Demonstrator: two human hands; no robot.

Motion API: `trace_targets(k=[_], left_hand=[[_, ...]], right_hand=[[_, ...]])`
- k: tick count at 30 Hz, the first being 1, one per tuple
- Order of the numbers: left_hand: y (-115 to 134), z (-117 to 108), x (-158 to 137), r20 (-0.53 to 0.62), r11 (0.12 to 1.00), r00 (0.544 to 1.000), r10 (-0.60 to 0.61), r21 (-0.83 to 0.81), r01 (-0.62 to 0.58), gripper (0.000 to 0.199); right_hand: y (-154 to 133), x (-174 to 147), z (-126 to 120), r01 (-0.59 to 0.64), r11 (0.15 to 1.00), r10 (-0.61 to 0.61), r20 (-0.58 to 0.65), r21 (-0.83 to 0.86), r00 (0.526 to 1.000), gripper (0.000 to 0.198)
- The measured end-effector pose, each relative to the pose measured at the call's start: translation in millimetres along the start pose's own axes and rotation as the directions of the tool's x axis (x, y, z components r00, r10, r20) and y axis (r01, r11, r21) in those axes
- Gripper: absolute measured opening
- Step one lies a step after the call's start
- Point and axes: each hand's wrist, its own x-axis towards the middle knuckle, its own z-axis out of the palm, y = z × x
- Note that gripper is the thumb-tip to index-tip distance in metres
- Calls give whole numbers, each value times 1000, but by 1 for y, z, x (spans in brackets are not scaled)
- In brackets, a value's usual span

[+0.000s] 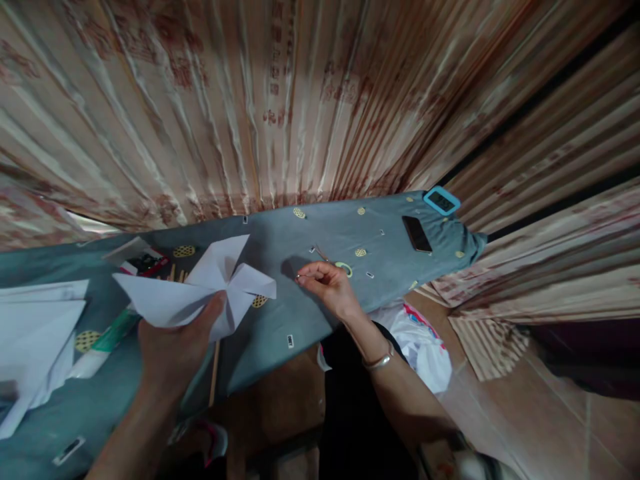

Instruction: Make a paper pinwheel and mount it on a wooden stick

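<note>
Both forearms angle inward, left grip pinching a paper pinwheel, right grip a tiny object.

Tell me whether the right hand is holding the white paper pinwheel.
No, the left hand holds the pinwheel; the right hand is apart.

Looks like a room in a home: furnished with a table under a grey-blue cloth printed with yellow motifs, hung with reddish-patterned curtains behind the table and to its right, paved with brownish floor tiles below the table, and cluttered with a white plastic bag beside the table.
</note>
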Motion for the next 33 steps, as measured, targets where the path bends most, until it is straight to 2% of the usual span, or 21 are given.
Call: trace_targets(k=[3,5,10,14,17,19,21,24,28,31,33], left_hand=[[10,5,8,21,996,997,-71,-47,71,26],[11,9,10,38,994,996,-75,-74,78,27],[-5,13,1,67,983,993,-96,-147,105,26],[-5,10,-6,122,975,988,-98,-189,120,22],[-2,10,-3,99,963,991,-88,-245,110,23],[-6,10,0,70,958,992,-103,-261,118,25],[-11,11,2,47,952,992,-120,-278,129,27],[-18,12,3,32,941,989,-146,-304,148,32],[-16,15,2,26,944,984,-177,-280,177,31],[-15,16,2,-8,956,981,-192,-229,185,30],[-17,16,2,-21,965,984,-178,-199,171,29]], right_hand=[[-7,1,-2,12,1000,-12,-18,1,1000,25],[-10,-1,-1,26,1000,-26,-30,-9,999,25],[-21,-13,7,79,997,-80,-83,-18,993,21],[-48,-19,31,178,982,-180,-29,-70,983,14],[-70,-19,57,277,956,-270,82,-94,959,5],[-74,-20,74,306,946,-295,106,-111,950,6],[-67,-22,86,311,942,-298,109,-128,948,9],[-42,-27,95,267,957,-257,93,-118,962,12],[-14,-29,90,218,960,-211,58,-173,976,14],[-12,-29,81,267,926,-260,62,-267,964,15],[-16,-30,77,319,890,-301,106,-325,948,14]])
